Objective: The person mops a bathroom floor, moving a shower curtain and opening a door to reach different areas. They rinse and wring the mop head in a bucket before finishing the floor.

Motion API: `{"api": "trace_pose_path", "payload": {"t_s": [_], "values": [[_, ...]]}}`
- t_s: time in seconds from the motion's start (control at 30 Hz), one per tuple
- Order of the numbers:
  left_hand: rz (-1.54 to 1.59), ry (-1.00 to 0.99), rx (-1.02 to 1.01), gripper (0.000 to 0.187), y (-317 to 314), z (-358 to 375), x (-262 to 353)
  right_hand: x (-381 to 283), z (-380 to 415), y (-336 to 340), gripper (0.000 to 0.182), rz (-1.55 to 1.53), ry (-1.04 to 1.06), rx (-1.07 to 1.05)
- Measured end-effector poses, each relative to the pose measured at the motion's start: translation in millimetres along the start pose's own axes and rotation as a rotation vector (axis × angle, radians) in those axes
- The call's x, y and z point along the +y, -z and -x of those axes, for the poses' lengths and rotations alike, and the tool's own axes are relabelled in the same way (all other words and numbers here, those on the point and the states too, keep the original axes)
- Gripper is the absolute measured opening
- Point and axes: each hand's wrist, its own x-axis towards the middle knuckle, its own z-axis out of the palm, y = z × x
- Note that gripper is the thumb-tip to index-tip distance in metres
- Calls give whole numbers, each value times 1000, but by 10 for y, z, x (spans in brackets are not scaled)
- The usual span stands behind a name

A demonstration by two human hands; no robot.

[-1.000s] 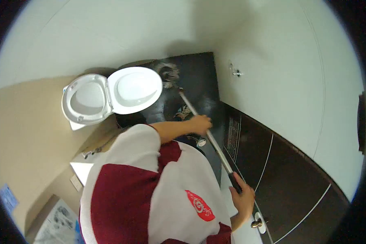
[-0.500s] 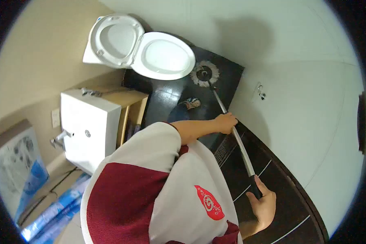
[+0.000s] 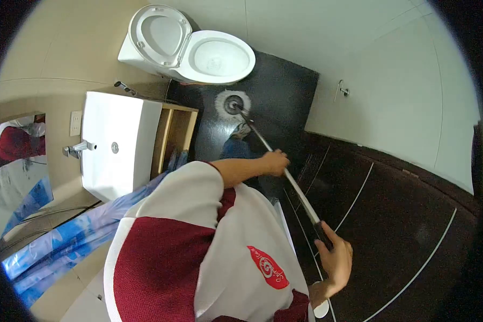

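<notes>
A long metal mop handle [image 3: 301, 196] slants down to a round mop head [image 3: 233, 105] with a whitish fringe, flat on the dark floor just below the toilet bowl. Midway along the handle, my left hand [image 3: 276, 162] is wrapped round the pole. My right hand [image 3: 335, 258] grips the black end of the handle at lower right, its thumb and fingers around it. Beside the mop head, a shoe [image 3: 241, 130] shows on the floor, partly blurred.
The white toilet [image 3: 220, 57] has its lid up. At left are a white sink [image 3: 114, 126] over an open wooden cabinet [image 3: 169, 137], and a blue patterned curtain [image 3: 86, 231]. A pale wall [image 3: 392, 96] with a hook-like fitting [image 3: 342, 91] stands at right, above dark tiles [image 3: 392, 231].
The mop head has moved left, from beside the toilet bowl's front to below it. Both hands have shifted left with the handle, still gripping it. The view has turned somewhat.
</notes>
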Motion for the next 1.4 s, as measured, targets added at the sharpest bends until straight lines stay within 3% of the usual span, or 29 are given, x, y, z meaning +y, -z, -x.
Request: {"api": "trace_pose_path", "payload": {"t_s": [0.07,0.17,0.27,0.4,0.5,0.6,0.73,0.83,0.97,1.03,1.1,1.17,1.23,1.33,1.37,1.4], "values": [[45,-121,-65,31,-38,-58,479,165,373,13,51,39,-21,96],[54,-217,-107,32,-148,-260,896,76,635,214,50,-229,-233,70],[121,-211,-95,35,45,-107,897,-56,625,321,50,-273,-185,61],[151,-45,9,28,444,534,200,-519,287,216,50,-141,113,29],[159,150,208,27,484,1015,-672,-1013,-159,-38,46,-81,333,27],[142,238,441,27,301,1353,-1683,-1436,-600,-493,49,-88,404,-62],[38,402,311,35,261,1596,-2154,-1634,-696,-1040,48,-109,395,-92],[-61,288,114,39,284,1408,-1609,-1368,-250,-1108,50,-96,194,22],[-37,-163,31,41,69,921,-822,-1144,542,-852,53,-194,-212,-34],[-80,-264,143,40,108,635,-564,-1177,770,-837,52,-267,-322,44],[-84,-275,234,40,151,306,-561,-1262,695,-1061,50,-351,-318,128],[-233,-176,152,42,368,182,-558,-1395,509,-1465,48,-478,-340,193],[-422,-129,42,46,204,-73,-735,-1545,381,-2013,47,-617,-387,206],[-587,-183,-25,46,-86,-50,-762,-1661,571,-2493,52,-699,-478,183],[-533,-289,63,42,-309,58,-728,-1692,718,-2583,54,-718,-504,175],[-463,-340,-53,39,-549,141,-642,-1683,940,-2574,51,-777,-595,170]]}}
